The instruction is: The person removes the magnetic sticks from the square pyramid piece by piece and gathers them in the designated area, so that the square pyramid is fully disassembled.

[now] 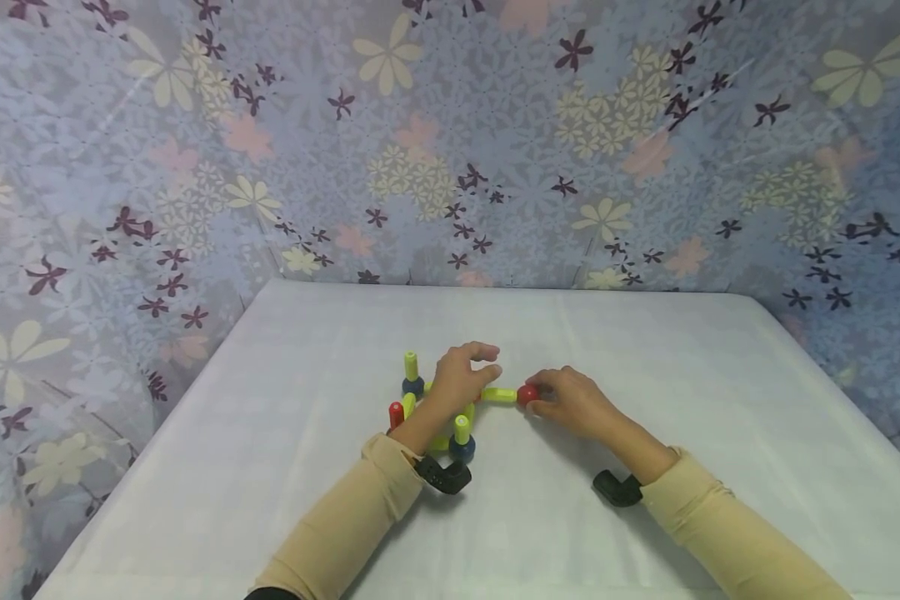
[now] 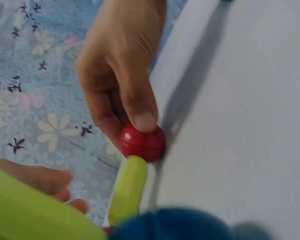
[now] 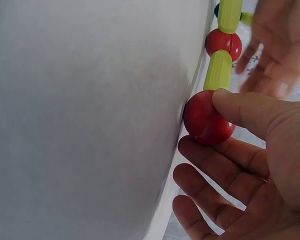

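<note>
Fingers of right hand (image 1: 573, 404) pinch red ball (image 1: 527, 395); left hand (image 1: 461, 381) fingers hover spread over yellow rod (image 1: 498, 395)

Head cam: high, looking forward and down across the tabletop (image 1: 645, 350) to the flowered curtain (image 1: 450, 142); mid-distance, both forearms in view. Left wrist cam: very close and rolled sideways, looking past blurred yellow and blue parts. Right wrist cam: also close and rolled, looking along the rod chain. All three views share the red ball (image 1: 527, 395) (image 2: 142, 142) (image 3: 207, 120) and yellow rod (image 1: 498, 395) (image 2: 127, 187) (image 3: 220, 70).

Tan long sleeves (image 1: 360, 508), black wrist-mounted cameras (image 1: 444, 477), bare hands (image 1: 461, 379)
</note>
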Demonstrator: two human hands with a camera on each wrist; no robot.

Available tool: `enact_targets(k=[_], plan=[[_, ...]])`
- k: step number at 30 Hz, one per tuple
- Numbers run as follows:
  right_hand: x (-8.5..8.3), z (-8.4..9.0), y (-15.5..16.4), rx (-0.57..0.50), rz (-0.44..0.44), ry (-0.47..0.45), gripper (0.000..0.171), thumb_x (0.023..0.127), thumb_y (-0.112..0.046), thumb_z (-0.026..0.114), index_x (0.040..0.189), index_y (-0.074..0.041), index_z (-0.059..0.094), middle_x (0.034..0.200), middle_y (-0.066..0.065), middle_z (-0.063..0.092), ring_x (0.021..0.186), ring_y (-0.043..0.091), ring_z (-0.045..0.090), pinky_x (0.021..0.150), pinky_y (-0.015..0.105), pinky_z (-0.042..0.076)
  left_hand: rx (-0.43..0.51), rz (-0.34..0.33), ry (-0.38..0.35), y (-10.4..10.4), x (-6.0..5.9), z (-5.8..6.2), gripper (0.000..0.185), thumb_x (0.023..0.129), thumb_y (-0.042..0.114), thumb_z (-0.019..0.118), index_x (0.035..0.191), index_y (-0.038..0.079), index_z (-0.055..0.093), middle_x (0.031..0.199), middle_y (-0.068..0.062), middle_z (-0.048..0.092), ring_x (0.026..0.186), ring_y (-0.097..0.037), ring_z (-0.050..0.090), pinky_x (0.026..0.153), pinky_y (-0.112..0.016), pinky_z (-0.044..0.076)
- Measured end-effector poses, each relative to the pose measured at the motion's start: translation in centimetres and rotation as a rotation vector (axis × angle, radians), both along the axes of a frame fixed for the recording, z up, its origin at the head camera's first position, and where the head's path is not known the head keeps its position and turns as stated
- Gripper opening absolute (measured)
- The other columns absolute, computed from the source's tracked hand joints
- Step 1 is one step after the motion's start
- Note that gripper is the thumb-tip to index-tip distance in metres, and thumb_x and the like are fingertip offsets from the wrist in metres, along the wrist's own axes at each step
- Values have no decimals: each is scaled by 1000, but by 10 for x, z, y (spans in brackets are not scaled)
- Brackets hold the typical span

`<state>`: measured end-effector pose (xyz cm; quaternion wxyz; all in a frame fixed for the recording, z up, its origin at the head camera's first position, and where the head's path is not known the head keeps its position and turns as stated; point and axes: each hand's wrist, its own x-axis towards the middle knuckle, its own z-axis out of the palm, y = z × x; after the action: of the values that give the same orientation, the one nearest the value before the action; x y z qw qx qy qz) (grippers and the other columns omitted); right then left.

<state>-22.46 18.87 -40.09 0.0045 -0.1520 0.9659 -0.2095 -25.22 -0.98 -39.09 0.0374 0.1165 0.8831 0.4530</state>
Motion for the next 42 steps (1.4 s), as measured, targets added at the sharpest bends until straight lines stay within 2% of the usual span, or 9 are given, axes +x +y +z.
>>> enact_targets(k=[2,4,6,10,17,25,29,36,42], plan=[[0,0,0,3,2,8,32,82,-21,71,110,-8,67,104,5,69,94,20,57,81,42,46,-85,-17,-12,0,-1,-4,30,88,29,65,118,23,64,122,0,63,100,-26,60,88,-40,48],[0,-1,0,4,3,16,32,81,-22,71,110,-8,67,103,5,69,93,20,57,80,42,46,-195,-43,-4,0,-3,-6,29,86,30,66,115,24,66,119,2,66,109,-23,57,97,-41,40],[0,-1,0,2,4,16,32,81,-22,71,110,-9,67,103,5,69,93,20,57,79,42,46,-281,-78,0,0,-4,-8,29,86,30,67,114,24,67,115,4,68,112,-22,57,100,-44,34],[0,-2,-1,-1,-1,8,33,81,-24,72,110,-9,67,103,5,68,93,20,57,79,41,47,-379,-142,17,-1,-5,-10,29,85,31,68,114,23,68,112,7,71,111,-17,60,100,-42,31],[-1,-3,-2,-7,-8,-5,35,81,-25,72,112,-8,66,105,6,69,96,21,57,82,42,47,-422,-186,97,-3,-5,-14,28,84,26,69,111,22,70,109,5,72,111,-18,60,95,-41,34],[-2,-2,-2,-11,22,8,34,81,-24,72,111,-8,66,102,4,70,94,21,59,81,42,46,-452,-184,147,-4,-5,-18,23,84,27,69,107,23,71,104,7,73,105,-16,60,95,-40,35],[-4,-2,2,-19,46,7,32,82,-23,71,111,-9,66,102,4,71,95,22,61,81,43,46,-443,-178,149,-5,-4,-18,23,84,27,69,106,23,71,104,6,73,106,-16,60,96,-41,36],[-8,-6,18,-109,29,-76,36,86,-15,66,120,-7,61,113,10,67,106,27,63,91,46,49,-440,-132,149,-10,-2,-16,23,84,28,69,107,22,72,106,4,72,104,-18,61,97,-44,38],[-20,-6,22,-70,42,-38,37,85,-17,67,121,-8,61,111,10,68,105,28,58,91,49,45,-429,-132,135,-10,-1,-15,24,84,27,69,107,21,72,105,4,72,103,-17,61,97,-44,38]])
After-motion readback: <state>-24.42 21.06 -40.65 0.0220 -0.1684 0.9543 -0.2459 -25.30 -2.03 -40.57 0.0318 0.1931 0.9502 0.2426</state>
